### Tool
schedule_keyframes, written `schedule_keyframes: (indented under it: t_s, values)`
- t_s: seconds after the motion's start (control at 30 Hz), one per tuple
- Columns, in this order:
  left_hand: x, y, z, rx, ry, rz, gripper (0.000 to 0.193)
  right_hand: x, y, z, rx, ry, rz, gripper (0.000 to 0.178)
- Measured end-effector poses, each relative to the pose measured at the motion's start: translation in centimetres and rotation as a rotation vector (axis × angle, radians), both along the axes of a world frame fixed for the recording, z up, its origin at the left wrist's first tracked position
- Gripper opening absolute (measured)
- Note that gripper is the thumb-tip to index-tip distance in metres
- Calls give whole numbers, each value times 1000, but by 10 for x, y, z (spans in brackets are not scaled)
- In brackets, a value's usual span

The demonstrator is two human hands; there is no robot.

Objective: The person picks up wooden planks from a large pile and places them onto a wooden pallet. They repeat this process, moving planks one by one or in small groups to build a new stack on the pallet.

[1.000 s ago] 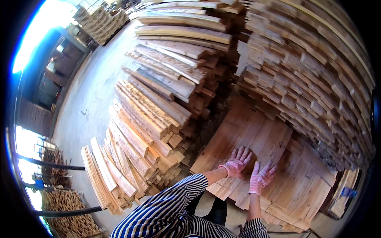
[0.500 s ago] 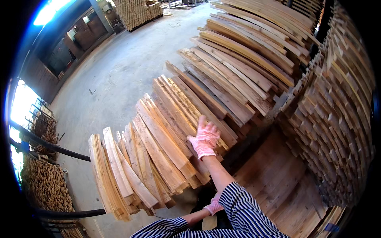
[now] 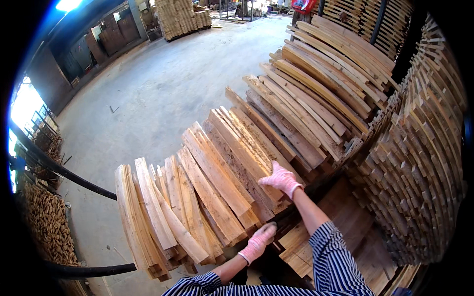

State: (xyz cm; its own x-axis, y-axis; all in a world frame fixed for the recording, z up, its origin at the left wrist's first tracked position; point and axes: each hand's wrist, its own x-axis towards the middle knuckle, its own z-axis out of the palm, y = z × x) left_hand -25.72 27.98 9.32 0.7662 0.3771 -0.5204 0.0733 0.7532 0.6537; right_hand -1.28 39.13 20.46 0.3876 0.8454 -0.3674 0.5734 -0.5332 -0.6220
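Observation:
A long row of rough wooden planks (image 3: 215, 197) lies side by side in front of me. My right hand (image 3: 282, 181), in a pink-and-white glove, is on the near part of a plank (image 3: 242, 148) with a rough, yellowish top. Its thumb points left and its fingers bend over the wood, gripping it. Lower and to the left, my left hand (image 3: 258, 242), gloved alike with greyish fingertips, is closed beside the near plank ends. What its fingers hold is hidden.
A tall stack of planks (image 3: 414, 172) rises at the right, with flat boards (image 3: 340, 222) low beside it. Black curved bars (image 3: 69, 172) jut in from the left. Sticks (image 3: 47, 229) are piled at lower left; another lumber stack (image 3: 180, 19) stands far back on the concrete floor (image 3: 148, 98).
My left hand has come up from beneath my right forearm to the plank ends. My right hand's spread fingers have drawn in over the wood. The view has shifted slightly.

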Motion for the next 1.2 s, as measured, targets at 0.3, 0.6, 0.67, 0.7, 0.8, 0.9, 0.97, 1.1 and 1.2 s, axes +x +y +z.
schedule_keyframes:
  t_s: [0.3, 0.6, 0.67, 0.7, 0.8, 0.9, 0.97, 1.1, 1.2]
  values:
    - [79, 104, 5, -254, -332, 366, 106, -47, -226, 63, -8, 1509, -318, 76]
    - [183, -16, 103, -159, -596, -317, 80, -29, -314, 126, 379, 8, -463, 127]
    - [202, -51, 148, -33, -574, -438, 72, -26, -326, 124, 492, 126, -765, 120]
    - [210, -62, 135, 152, -587, -487, 81, -17, -343, 68, 777, 119, -792, 118]
    - [231, -110, 122, 329, -619, -700, 97, 0, -403, -37, 374, -693, -513, 122]
    - [249, -138, 134, 277, -547, -823, 98, -6, -426, -41, 241, -69, -968, 128]
    - [262, -143, 131, 286, -556, -824, 95, -1, -429, -33, 220, -32, -893, 128]
    - [259, -188, 119, 190, -379, -742, 62, -36, -468, -13, 627, 41, -1046, 128]
    - [253, -229, 59, -38, -176, -773, 44, -65, -491, -62, 750, 20, -1255, 118]
